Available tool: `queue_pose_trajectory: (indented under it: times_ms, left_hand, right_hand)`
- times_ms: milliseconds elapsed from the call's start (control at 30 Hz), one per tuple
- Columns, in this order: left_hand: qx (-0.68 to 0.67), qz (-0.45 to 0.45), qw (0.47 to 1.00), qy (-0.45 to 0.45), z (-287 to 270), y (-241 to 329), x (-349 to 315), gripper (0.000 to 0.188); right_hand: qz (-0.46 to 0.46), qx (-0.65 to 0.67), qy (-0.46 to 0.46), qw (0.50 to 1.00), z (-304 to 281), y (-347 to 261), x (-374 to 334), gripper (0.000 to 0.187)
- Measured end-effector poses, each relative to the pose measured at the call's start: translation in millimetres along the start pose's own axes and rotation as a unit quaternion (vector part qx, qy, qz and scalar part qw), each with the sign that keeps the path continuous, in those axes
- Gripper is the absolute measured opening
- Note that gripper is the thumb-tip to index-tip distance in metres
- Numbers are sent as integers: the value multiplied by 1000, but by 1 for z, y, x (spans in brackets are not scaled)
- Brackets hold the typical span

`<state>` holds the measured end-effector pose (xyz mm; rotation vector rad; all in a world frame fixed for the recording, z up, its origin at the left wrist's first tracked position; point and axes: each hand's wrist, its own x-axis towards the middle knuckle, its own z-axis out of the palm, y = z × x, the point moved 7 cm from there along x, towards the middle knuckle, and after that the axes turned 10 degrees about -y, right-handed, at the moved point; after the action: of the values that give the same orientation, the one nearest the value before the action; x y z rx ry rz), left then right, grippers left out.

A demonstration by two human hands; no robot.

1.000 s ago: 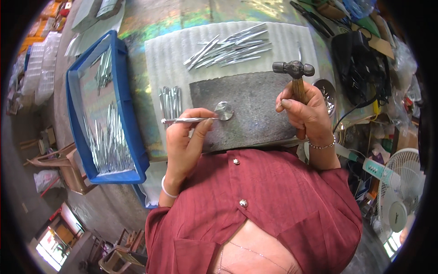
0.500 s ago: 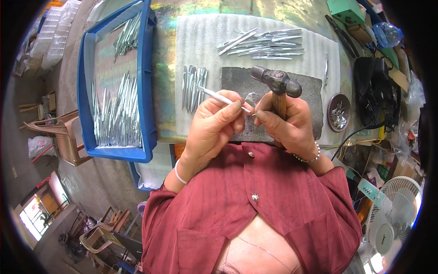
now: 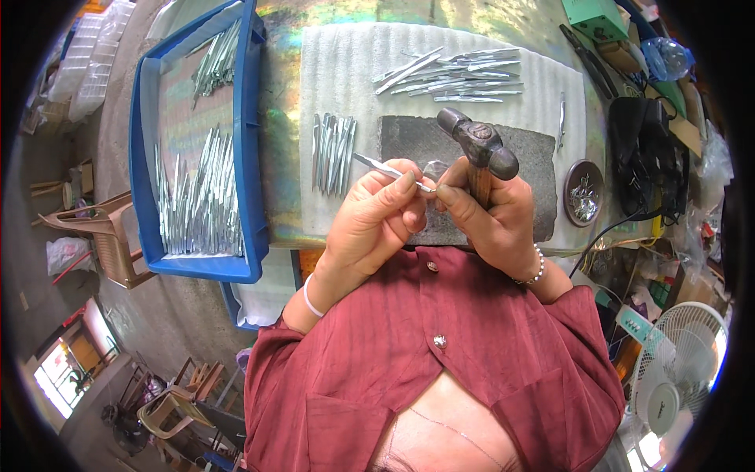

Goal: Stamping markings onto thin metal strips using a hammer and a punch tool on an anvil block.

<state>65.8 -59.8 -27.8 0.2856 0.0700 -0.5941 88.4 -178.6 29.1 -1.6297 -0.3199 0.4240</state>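
Between thumb and fingers, my left hand (image 3: pixel 376 208) grips a slim silver metal piece (image 3: pixel 381 166), tapered like a small handle, its tip pointing right. My right hand (image 3: pixel 495 216) is closed round the wooden handle of a ball-peen hammer (image 3: pixel 481 141), head up. Its thumb and forefinger also meet at the tip of the metal piece; whether they pinch a small part there is hidden. Under both hands lies a dark stone block (image 3: pixel 523 165) with a small round metal face (image 3: pixel 434 169) on it. A row of similar slim pieces (image 3: pixel 334 153) lies left of the block.
More slim pieces lie in a pile (image 3: pixel 460 75) on the white foam sheet (image 3: pixel 338 63). At left, a blue tray (image 3: pixel 250 157) holds many more. A round metal dish (image 3: pixel 595 193) of small shiny parts sits at right, near a black bag (image 3: pixel 637 149) and a white fan (image 3: pixel 676 362).
The hammer head has tipped slightly right and down with my right hand. The metal piece has turned a little in my left fingers, its far end now lower and nearer the hand.
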Motion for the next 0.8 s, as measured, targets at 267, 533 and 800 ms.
queue_pose_trajectory:
  times_ms: [267,533,800]
  left_hand:
    - [4,27,998,50,-7,-3,0,13]
    - [12,61,997,42,-8,11,-8,14]
    - [116,123,985,40,-10,31,-15,14]
  right_hand:
    - [-182,-201,80,959,5,-10,-1,17]
    - [-26,-64,-9,998,-13,3,3,35]
    - [-14,-320,-43,946,-8,5,6,49]
